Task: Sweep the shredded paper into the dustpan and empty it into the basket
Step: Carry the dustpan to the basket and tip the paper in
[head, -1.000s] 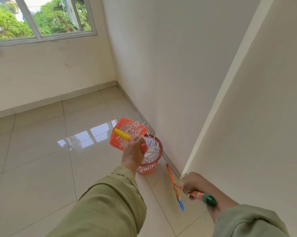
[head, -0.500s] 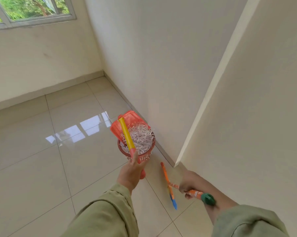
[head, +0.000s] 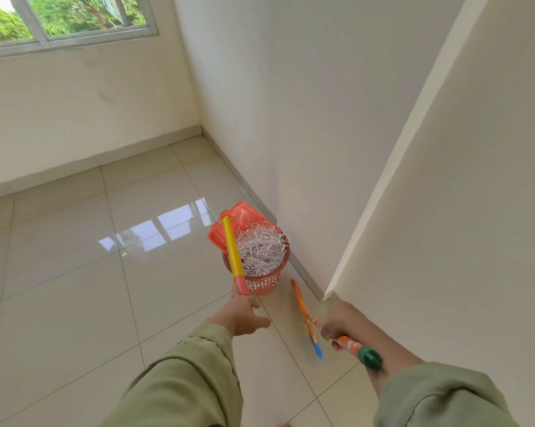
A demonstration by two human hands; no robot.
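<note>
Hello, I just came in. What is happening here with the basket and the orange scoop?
A person is emptying a dustpan into a basket that stands on the tiled floor beside the wall. The left hand holds the end of the dustpan's long handle, and the pan is tipped over the basket. Shredded paper fills the basket to the rim. The right hand grips a broom, held low near the floor.

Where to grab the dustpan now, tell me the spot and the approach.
Take the dustpan by the red end of its yellow handle, where the left hand touches it. Come from below, near side: the handle slopes toward you while the pan rests on the full basket.
</note>
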